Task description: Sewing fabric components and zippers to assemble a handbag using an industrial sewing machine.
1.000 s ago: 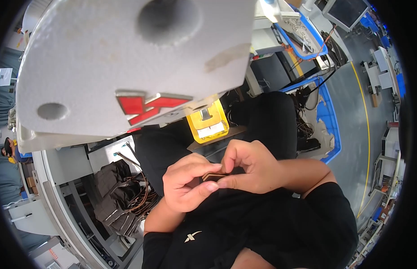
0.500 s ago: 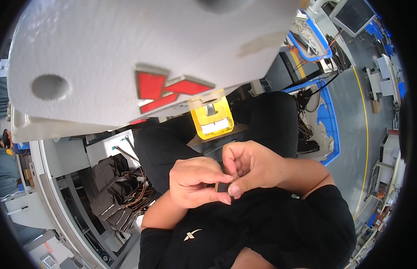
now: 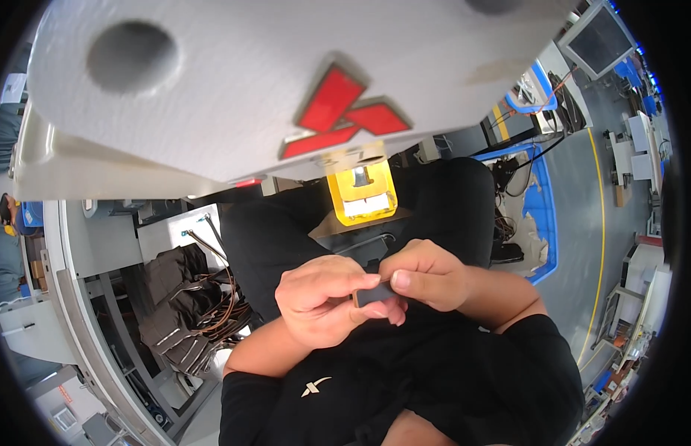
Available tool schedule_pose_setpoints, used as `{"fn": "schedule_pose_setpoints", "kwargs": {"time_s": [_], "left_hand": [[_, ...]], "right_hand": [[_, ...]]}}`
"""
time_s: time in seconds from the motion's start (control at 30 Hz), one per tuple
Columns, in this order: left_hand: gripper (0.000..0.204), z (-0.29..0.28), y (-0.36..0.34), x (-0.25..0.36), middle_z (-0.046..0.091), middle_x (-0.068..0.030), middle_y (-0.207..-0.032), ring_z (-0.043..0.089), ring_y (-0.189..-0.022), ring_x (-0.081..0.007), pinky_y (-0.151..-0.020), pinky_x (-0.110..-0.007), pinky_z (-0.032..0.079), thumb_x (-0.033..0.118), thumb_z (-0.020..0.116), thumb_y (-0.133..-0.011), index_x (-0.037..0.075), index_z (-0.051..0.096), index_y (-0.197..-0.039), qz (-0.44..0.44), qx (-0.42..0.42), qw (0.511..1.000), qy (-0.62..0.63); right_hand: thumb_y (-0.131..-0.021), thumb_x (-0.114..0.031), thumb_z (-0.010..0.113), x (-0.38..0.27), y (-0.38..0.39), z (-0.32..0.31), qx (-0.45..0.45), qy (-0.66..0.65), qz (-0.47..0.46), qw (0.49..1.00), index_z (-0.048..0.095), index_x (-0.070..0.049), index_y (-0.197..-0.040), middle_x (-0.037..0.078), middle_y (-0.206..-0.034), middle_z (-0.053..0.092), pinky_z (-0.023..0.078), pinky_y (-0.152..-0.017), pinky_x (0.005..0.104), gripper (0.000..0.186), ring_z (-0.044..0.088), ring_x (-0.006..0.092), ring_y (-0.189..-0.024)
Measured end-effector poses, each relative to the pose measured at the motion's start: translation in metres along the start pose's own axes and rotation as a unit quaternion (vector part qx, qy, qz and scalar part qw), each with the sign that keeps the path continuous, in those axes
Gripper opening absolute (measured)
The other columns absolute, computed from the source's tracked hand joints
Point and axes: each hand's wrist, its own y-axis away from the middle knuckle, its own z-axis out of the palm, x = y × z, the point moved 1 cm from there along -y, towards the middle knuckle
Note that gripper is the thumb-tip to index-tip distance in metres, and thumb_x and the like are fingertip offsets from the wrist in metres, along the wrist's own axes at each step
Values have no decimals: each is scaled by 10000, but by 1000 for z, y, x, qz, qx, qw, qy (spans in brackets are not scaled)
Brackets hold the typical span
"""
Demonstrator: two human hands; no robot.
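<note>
Close in front of my chest, both hands meet at a small dark grey flat piece [image 3: 373, 293] with a brown edge. I cannot make out what kind of part it is. My left hand [image 3: 319, 297] grips its left end between thumb and forefinger. From the other side, my right hand [image 3: 429, 276] pinches it, its thumb on top and other fingertips showing below. Fingers cover both ends of the piece. Beyond the hands stands a yellow fixture [image 3: 362, 202] with a white label, under a large grey machine head [image 3: 234, 97] bearing a red emblem.
The machine head hangs low just ahead. At left, black sleeved bundles with brown cables [image 3: 185, 308] lie beside a grey metal frame [image 3: 92, 312]. At right stand a blue-rimmed bin [image 3: 545, 215] with dark parts and cables, a smaller blue tray [image 3: 537, 85] and a monitor [image 3: 598, 39].
The grey piece now shows more between my fingers, tilted toward me. My right hand has turned, its thumb now over the piece. The whole view has shifted slightly, with the machine head looming closer.
</note>
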Motion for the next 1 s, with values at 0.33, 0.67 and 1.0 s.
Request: {"fn": "schedule_pose_setpoints", "kwargs": {"time_s": [0.33, 0.67, 1.0], "left_hand": [[410, 5, 2, -4, 688, -93, -748, 627, -616, -199, -563, -293, 470, 152, 933, -727, 12, 725, -1051, 20, 15, 1000, -2], [386, 2, 1, -4, 711, -98, -776, 683, -662, -203, -624, -288, 534, 105, 940, -679, -1, 761, -1004, -7, 33, 999, -13], [385, 3, 4, -4, 721, -99, -820, 683, -718, -206, -657, -293, 522, 198, 943, -720, 9, 734, -982, -5, 46, 998, -45]], "right_hand": [[-1084, -260, 486, 7, 3, 6, 62, -42, -33, 997, 570, -11, -812, 64, -687, 614, 442, -442, 247, 378, 547, 96, -497], [-1080, -274, 478, 13, 4, 11, 114, -55, -14, 992, 562, -29, -776, 50, -697, 601, 439, -460, 244, 399, 565, 98, -538], [-1077, -307, 491, 17, 4, 12, 144, -34, -35, 988, 577, -40, -791, 41, -699, 601, 425, -476, 231, 401, 570, 86, -567]]}}
